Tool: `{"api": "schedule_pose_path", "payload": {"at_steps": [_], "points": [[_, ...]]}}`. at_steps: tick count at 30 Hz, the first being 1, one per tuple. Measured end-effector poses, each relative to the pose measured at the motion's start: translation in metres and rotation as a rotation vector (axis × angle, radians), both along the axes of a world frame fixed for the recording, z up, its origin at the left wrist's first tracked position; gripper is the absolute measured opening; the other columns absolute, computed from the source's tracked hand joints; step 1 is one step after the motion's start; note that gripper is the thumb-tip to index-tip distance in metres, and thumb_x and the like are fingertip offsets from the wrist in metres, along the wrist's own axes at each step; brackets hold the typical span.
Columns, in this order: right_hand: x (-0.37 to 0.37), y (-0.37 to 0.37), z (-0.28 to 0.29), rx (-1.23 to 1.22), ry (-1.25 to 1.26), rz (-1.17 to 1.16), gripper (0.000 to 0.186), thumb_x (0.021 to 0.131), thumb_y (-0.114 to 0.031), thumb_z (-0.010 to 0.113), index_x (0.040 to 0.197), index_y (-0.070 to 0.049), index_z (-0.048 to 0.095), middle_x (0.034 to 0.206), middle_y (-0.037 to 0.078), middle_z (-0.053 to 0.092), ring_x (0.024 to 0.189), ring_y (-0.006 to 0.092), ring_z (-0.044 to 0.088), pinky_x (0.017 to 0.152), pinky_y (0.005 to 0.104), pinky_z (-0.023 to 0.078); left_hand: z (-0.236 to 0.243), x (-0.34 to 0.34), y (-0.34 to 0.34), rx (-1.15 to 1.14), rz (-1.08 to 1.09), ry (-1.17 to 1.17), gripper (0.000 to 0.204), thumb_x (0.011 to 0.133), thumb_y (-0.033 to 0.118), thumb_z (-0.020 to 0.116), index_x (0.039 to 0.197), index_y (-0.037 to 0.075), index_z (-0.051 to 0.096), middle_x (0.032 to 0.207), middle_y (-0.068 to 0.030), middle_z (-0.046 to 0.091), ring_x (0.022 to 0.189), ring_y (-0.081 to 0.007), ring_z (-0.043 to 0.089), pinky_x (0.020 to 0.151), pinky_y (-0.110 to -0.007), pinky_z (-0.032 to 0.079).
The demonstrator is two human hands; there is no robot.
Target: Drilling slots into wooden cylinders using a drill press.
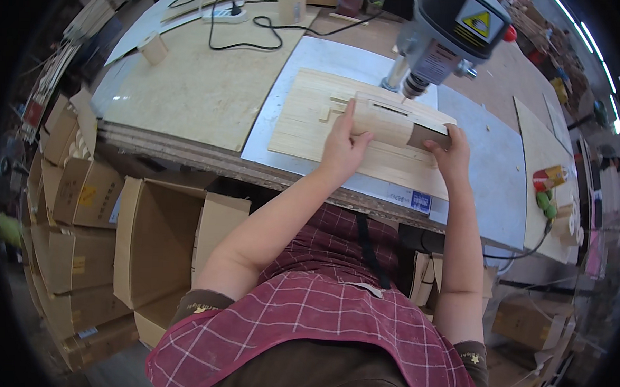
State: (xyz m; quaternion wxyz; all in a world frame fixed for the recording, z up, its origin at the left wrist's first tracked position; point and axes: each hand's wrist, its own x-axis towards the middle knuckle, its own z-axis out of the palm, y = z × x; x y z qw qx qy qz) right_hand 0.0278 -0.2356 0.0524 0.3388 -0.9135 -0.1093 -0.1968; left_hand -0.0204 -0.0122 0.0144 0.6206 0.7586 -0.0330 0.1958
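A light wooden workpiece [386, 119], with a slot and a dark section at its right end, is held under the drill press [447, 33], near its bit. My left hand [347, 143] grips the workpiece's left end, thumb along the front face. My right hand [447, 147] is closed on the right end, by the dark section. Beneath lies a pale wooden board [298, 113] with short raised strips, resting on a white sheet [489, 173]. The underside of the workpiece is hidden.
A power strip [221, 16] with black cord and two wooden cylinders [292, 6] [152, 48] are at the back left. A red-and-yellow can [549, 178] and a green switch [546, 202] sit at the right. Open cardboard boxes [157, 245] stand below the table's front edge.
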Motion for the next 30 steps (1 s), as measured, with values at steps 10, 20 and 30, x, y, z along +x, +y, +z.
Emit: {"api": "schedule_pose_path", "payload": {"at_steps": [10, 20, 30], "points": [[0.015, 0.001, -0.002, -0.026, -0.024, 0.028, 0.045, 0.060, -0.012, 0.076, 0.097, 0.000, 0.054, 0.091, 0.015, 0.054, 0.084, 0.0315, 0.053, 0.072, 0.0362, 0.044, 0.011, 0.011, -0.005, -0.278, -0.106, 0.131, 0.079, 0.072, 0.007, 0.067, 0.136, 0.004, 0.020, 0.109, -0.0165, 0.042, 0.075, -0.0188, 0.052, 0.062, -0.027, 0.046], [0.012, 0.005, -0.008, -0.078, -0.088, 0.005, 0.047, 0.061, -0.011, 0.075, 0.101, -0.003, 0.053, 0.093, 0.016, 0.053, 0.085, 0.0325, 0.052, 0.072, 0.0371, 0.043, 0.001, 0.018, -0.005, -0.070, -0.029, 0.026, 0.083, 0.072, -0.002, 0.065, 0.137, 0.007, 0.014, 0.111, -0.0129, 0.042, 0.066, -0.0125, 0.053, 0.052, -0.023, 0.047], [0.022, -0.024, 0.066, -0.233, -0.054, 0.132, 0.057, 0.070, -0.026, 0.071, 0.120, -0.009, 0.049, 0.101, 0.015, 0.055, 0.091, 0.0233, 0.052, 0.074, 0.0322, 0.045, 0.009, 0.013, -0.004, -0.257, -0.081, 0.117, 0.083, 0.070, -0.002, 0.065, 0.136, 0.004, 0.016, 0.112, -0.0127, 0.038, 0.068, -0.0132, 0.051, 0.052, -0.024, 0.047]]}}
